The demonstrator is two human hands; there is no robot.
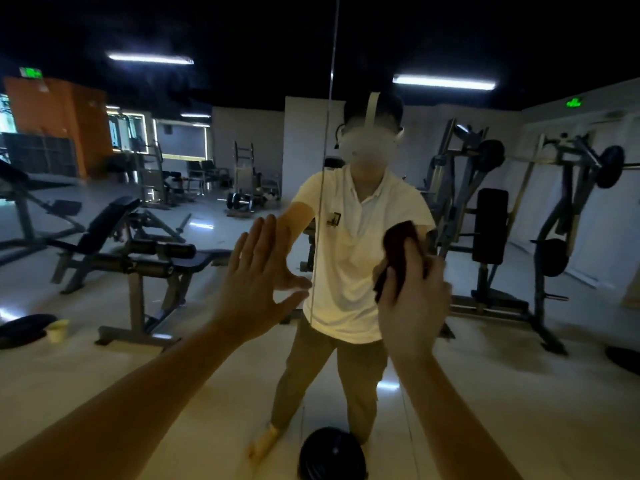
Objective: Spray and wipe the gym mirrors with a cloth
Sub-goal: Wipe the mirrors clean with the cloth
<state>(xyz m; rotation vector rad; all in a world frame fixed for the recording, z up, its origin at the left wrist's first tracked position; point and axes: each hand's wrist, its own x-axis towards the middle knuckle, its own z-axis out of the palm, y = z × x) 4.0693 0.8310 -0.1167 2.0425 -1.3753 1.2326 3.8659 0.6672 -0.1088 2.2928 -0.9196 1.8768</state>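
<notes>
- Head view, the hands: the left hand point(252, 282) lies flat on the mirror point(242, 150), fingers straight and close together, thumb spread wide, meeting its own reflection. This reads as a brace, steadying the body while the other arm works.
- The right hand point(412, 299) is curled round a dark red cloth point(401, 251) and holds it bunched against the glass at about chest height of the reflected person. The cloth sits between palm and mirror, so the hand's pressure goes straight into the wipe.
- Both forearms reach forward together. The person stands close and square to the glass, which suits a pressing stroke.
- No spray bottle shows anywhere, so the step in hand looks like wiping, not spraying.
- Head view, the surface: a thin vertical seam point(329, 133) splits the mirror into two panels, with the left hand just left of it and the cloth to its right. Whether the glass is wet or streaked cannot be told in this dim light.
- The room, seen in reflection: a dark ceiling with strip lights point(150, 58), a bench point(138, 251), a plate-loaded machine point(554, 220), a pale glossy floor, and a weight plate point(332, 455) low by the glass.
</notes>
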